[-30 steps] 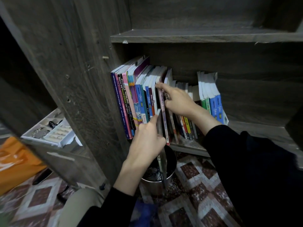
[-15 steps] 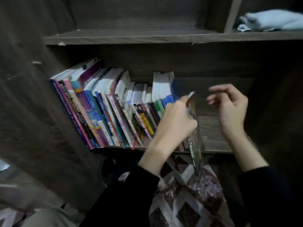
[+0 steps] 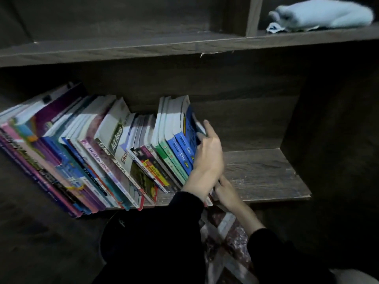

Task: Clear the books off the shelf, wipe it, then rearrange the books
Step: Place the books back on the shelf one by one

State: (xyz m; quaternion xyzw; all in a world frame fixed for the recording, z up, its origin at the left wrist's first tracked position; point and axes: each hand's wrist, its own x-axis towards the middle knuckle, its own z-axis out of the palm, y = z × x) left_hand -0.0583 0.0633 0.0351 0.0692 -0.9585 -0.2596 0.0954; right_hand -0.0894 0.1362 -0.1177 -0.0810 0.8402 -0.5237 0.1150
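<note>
A row of books (image 3: 92, 156) leans to the left on the dark wooden shelf (image 3: 264, 173) and fills its left and middle part. At the row's right end stands a blue book (image 3: 189, 128). My left hand (image 3: 207, 158) holds this book against the row, index finger stretched up along its cover and the other fingers curled at its edge. My right hand (image 3: 225, 190) reaches in low at the shelf's front edge, by the foot of that book. Its fingertips are hidden behind my left wrist.
A folded light-blue cloth (image 3: 322, 15) lies on the upper shelf (image 3: 184, 46) at the right. The shelf's right side wall (image 3: 328, 140) is close by. Patterned floor tiles (image 3: 225, 232) show below between my black sleeves.
The view has swung right. My left hand carried a thin book from in front of the shelf to the right end of the row. My right hand dropped from mid-air to the shelf's front edge.
</note>
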